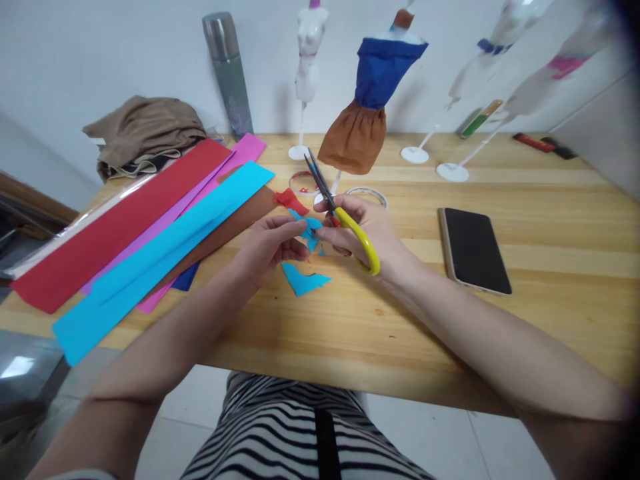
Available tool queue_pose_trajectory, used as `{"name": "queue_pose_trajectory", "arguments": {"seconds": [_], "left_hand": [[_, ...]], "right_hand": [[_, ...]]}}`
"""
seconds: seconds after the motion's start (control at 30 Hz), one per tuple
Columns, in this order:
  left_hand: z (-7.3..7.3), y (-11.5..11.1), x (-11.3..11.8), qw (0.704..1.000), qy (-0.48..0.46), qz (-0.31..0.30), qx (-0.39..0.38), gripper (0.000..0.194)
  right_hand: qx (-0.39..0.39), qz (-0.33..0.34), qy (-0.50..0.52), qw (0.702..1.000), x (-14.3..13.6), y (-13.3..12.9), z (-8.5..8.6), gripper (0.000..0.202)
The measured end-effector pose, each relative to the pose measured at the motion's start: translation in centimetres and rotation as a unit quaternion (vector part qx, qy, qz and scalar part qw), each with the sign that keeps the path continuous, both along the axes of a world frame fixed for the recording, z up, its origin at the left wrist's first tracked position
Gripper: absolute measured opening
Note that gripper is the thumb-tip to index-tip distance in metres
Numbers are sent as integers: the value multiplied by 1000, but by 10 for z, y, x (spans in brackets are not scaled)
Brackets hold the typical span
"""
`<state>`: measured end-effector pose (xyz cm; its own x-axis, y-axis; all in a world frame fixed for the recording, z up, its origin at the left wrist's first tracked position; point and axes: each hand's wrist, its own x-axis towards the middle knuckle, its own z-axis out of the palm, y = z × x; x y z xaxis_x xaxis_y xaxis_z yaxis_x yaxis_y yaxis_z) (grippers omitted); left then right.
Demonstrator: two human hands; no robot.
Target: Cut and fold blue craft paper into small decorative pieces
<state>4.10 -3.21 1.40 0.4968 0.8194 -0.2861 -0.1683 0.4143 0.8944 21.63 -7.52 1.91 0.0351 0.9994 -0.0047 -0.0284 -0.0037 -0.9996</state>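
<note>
My left hand point(275, 247) pinches a small piece of light blue crepe paper point(313, 230) between thumb and fingers. Scissors point(361, 239) with a yellow handle are gripped in my right hand point(370, 227), their dark blades pointing up and away from me. The right thumb and fingertip also reach the blue piece's right side; whether they pinch it is hard to tell. Below my hands a cut light blue scrap point(305, 280) lies flat on the wooden table point(400, 320). Just beyond the left fingertips is a crumpled red scrap point(293, 200).
Long crepe paper strips point(165, 233) in several colours lie at the left, near a brown cloth point(145, 133). A flask point(230, 80) and several small white mannequins stand at the back, one in a blue and brown dress point(353, 137). A phone point(475, 250) lies right; tape rolls point(367, 192) sit behind my hands.
</note>
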Motion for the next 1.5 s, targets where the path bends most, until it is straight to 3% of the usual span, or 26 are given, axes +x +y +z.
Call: {"name": "queue_pose_trajectory", "arguments": {"seconds": [0.53, 0.8, 1.0, 1.3, 1.5], "left_hand": [[-3, 1, -2, 1000, 1, -13, 15, 27], [-3, 0, 0, 1000, -4, -2, 18, 22], [0, 0, 3, 1000, -6, 5, -3, 36], [-5, 1, -3, 996, 15, -10, 85, 25], [-4, 3, -2, 998, 7, -11, 69, 31]], "right_hand": [[-3, 11, 15, 1000, 2, -1, -5, 46], [-2, -8, 36, 999, -4, -4, 7, 45], [-5, -9, 41, 999, -4, -6, 8, 35], [9, 2, 44, 999, -1, 0, 2, 50], [11, -3, 41, 999, 0, 2, 0, 43]]}}
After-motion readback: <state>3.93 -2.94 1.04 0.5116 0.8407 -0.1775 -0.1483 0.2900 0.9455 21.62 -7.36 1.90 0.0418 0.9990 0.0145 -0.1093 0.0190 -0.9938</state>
